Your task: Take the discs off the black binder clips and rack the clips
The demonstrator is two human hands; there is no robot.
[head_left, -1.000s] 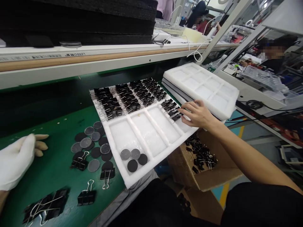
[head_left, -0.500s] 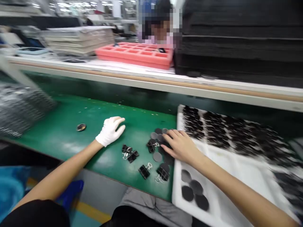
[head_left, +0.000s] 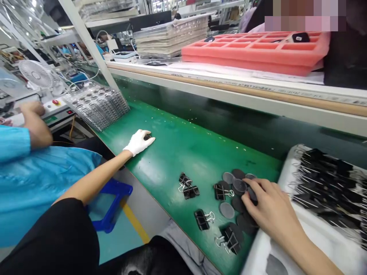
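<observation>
So everything here centers on the loose pile of round dark and grey discs (head_left: pixel 239 185) on the shiny green tabletop (head_left: pixel 172 145). The bare right hand (head_left: pixel 272 204) is at the right side of that pile, thumb and fingers pretty narrow around a dark round disc (head_left: pixel 252 194), though I can't tell if it's really gripped. The left hand (head_left: pixel 139 142), in a white glove, is way off to the pile's left and farther back, fingers curved around a small dark round item (head_left: pixel 147 137); can't tell if that's pinched or just sitting there. A few loose black metal binder clips with silver wire handles (head_left: pixel 203 219) lie left of the pile and on its near edge. Right of the pile there's a white foam tray (head_left: pixel 312 223), with rows of black clips (head_left: pixel 327 187) in its far part and a grey disc (head_left: pixel 275 264) in a near compartment. Well left of the pile, past the glove, sits a stack of clear plastic trays (head_left: pixel 99 107), and a coral foam tray (head_left: pixel 246 57) is up on the shelf behind the pile.
</observation>
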